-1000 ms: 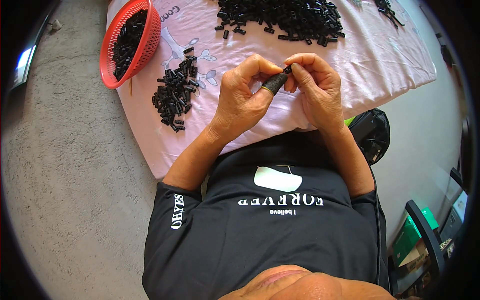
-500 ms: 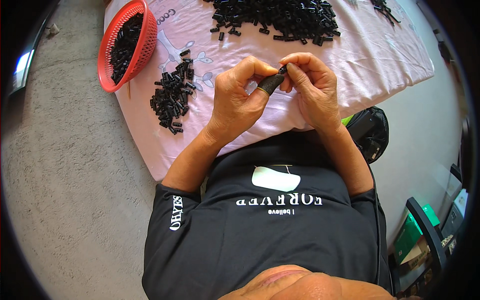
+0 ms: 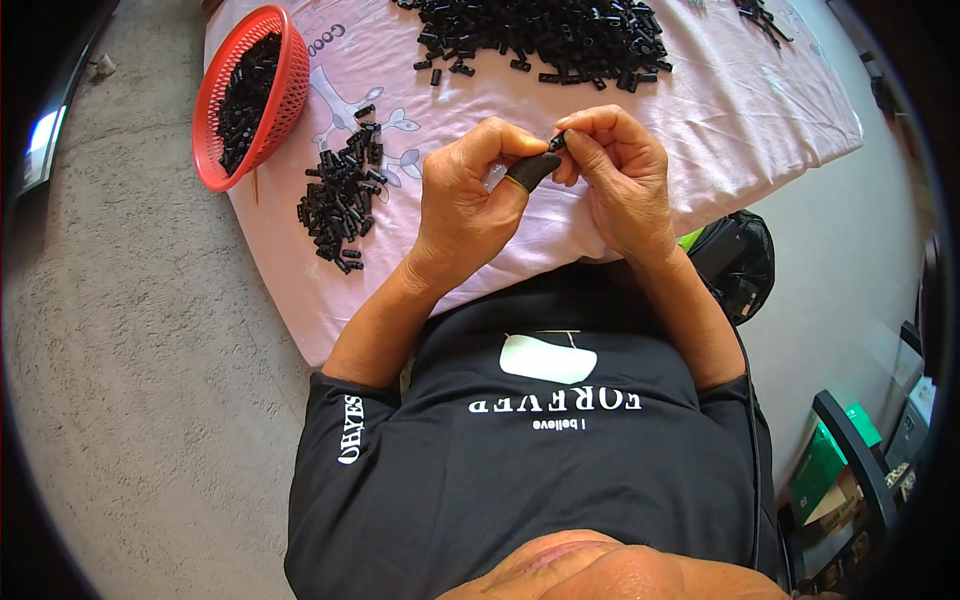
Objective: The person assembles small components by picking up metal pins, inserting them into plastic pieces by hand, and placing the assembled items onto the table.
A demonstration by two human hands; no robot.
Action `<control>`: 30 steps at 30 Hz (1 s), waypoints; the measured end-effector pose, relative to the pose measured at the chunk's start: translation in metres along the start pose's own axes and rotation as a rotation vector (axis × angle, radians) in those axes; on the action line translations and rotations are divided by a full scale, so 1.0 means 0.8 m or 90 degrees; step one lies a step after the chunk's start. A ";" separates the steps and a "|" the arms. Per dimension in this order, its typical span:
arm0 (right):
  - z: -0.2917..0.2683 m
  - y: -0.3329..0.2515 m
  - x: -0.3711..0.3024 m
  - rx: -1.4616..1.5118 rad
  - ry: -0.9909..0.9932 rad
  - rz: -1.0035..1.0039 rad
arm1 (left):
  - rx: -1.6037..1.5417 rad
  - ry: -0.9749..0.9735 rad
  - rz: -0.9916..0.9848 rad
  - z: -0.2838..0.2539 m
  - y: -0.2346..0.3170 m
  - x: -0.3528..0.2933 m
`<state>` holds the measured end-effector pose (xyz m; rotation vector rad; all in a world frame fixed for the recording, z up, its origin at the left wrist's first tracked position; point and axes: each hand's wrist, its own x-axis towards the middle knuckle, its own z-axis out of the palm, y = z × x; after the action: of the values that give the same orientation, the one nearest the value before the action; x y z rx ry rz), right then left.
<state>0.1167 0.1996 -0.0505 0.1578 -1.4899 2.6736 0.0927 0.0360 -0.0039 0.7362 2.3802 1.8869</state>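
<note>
Between my two hands, over the near part of the pink cloth, is a small black tubular piece (image 3: 557,142), mostly covered by fingertips. My left hand (image 3: 467,195) pinches its near-left end; the thumb wears a black finger cot (image 3: 531,171) with a yellowish rim. Thumb and forefinger of my right hand (image 3: 626,182) grip the other end. Left of my hands lies a loose pile of black tubular pieces (image 3: 340,200). Beyond them spreads a bigger heap of similar black parts (image 3: 540,40).
A red plastic basket (image 3: 291,95) holding black pieces stands at the cloth's left edge. Thin black parts (image 3: 765,20) lie at the far right of the pink-covered table (image 3: 760,110). A dark bag (image 3: 738,265) is beside the table, and green boxes (image 3: 820,470) sit lower right.
My left fingertips have drawn slightly down and left, and a little more of the black piece shows between the hands. The whole view has shifted slightly.
</note>
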 end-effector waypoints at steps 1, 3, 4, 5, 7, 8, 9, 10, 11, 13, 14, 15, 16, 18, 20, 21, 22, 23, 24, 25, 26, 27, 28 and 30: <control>0.000 0.000 0.000 -0.003 -0.002 -0.005 | 0.000 0.000 0.000 0.000 0.000 0.000; 0.001 -0.001 0.000 0.004 -0.001 0.000 | -0.049 0.005 -0.034 -0.001 -0.001 -0.002; 0.000 -0.001 0.000 0.012 0.002 0.006 | -0.049 0.005 -0.034 -0.001 -0.001 -0.002; 0.000 0.000 0.000 0.011 0.002 0.006 | -0.052 0.005 -0.036 0.000 0.000 -0.001; -0.001 0.000 -0.001 0.017 0.002 0.007 | -0.055 0.006 -0.038 0.000 0.002 -0.001; -0.001 0.000 -0.001 0.017 0.002 0.007 | -0.074 0.006 -0.044 0.000 0.003 -0.001; -0.001 -0.001 -0.001 0.016 -0.001 0.007 | -0.093 0.006 -0.050 0.000 0.004 -0.001; -0.001 -0.001 -0.001 0.016 -0.004 0.008 | -0.093 0.006 -0.049 0.000 0.004 -0.001; -0.001 -0.002 -0.001 0.016 -0.004 0.008 | -0.101 0.003 -0.053 -0.001 0.004 -0.001; -0.001 -0.002 -0.001 0.033 -0.010 0.020 | -0.109 0.000 -0.057 -0.002 0.003 -0.002; -0.002 -0.002 -0.001 0.033 -0.010 0.020 | -0.101 -0.002 -0.056 -0.002 0.003 -0.002; -0.003 -0.002 0.000 0.041 -0.011 0.030 | -0.094 -0.004 -0.056 -0.002 0.002 -0.003; -0.003 -0.002 0.000 0.050 -0.012 0.041 | -0.094 -0.004 -0.056 -0.002 0.001 -0.003; -0.002 -0.003 0.000 0.051 -0.013 0.045 | -0.127 0.001 -0.054 0.000 0.000 -0.004; -0.002 -0.003 0.001 0.052 -0.014 0.049 | -0.133 -0.006 -0.062 -0.001 0.002 -0.003; -0.002 -0.003 0.001 0.053 -0.013 0.054 | -0.140 -0.012 -0.070 -0.002 0.004 -0.003; -0.002 -0.003 0.000 0.055 -0.013 0.057 | -0.139 -0.013 -0.070 -0.002 0.005 -0.004; -0.002 -0.004 -0.001 0.055 -0.012 0.056 | -0.140 -0.016 -0.071 -0.002 0.005 -0.004; -0.002 -0.004 -0.001 0.059 -0.014 0.056 | -0.142 -0.019 -0.072 -0.002 0.006 -0.004; -0.003 -0.005 -0.001 0.062 -0.015 0.057 | -0.143 -0.019 -0.073 -0.003 0.007 -0.004; -0.003 -0.005 -0.001 0.062 -0.014 0.058 | -0.142 -0.023 -0.076 -0.003 0.007 -0.004; -0.003 -0.004 0.000 0.060 -0.014 0.052 | -0.142 -0.026 -0.079 -0.004 0.007 -0.004; -0.003 -0.004 0.000 0.059 -0.016 0.047 | -0.142 -0.025 -0.080 -0.004 0.007 -0.003; -0.004 -0.002 0.000 0.060 -0.015 0.045 | -0.097 -0.028 -0.073 -0.005 0.006 -0.002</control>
<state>0.1165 0.2033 -0.0507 0.1461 -1.4013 2.8096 0.0949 0.0323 0.0012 0.6094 2.1736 1.9567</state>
